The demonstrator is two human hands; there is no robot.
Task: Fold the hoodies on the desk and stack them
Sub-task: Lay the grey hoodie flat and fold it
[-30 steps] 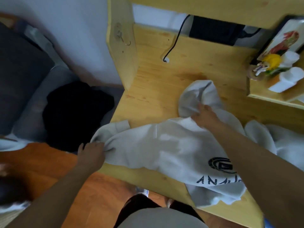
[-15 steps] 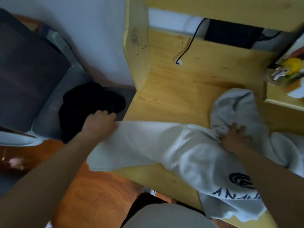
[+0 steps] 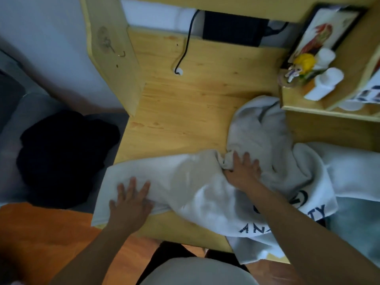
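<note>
Left hand now flat on sleeve (released); right hand presses hoodie. I fear sleeve slipping off desk edge.

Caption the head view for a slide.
Left hand flattens the white hoodie sleeve on the wooden desk; right hand presses its neck.

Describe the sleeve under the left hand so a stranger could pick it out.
On the wooden desk lies a pale hoodie with dark lettering. Its sleeve stretches toward the desk's left edge, the left hand pressing flat on it. Unlike the bunched hood, it lies long and smooth.
</note>
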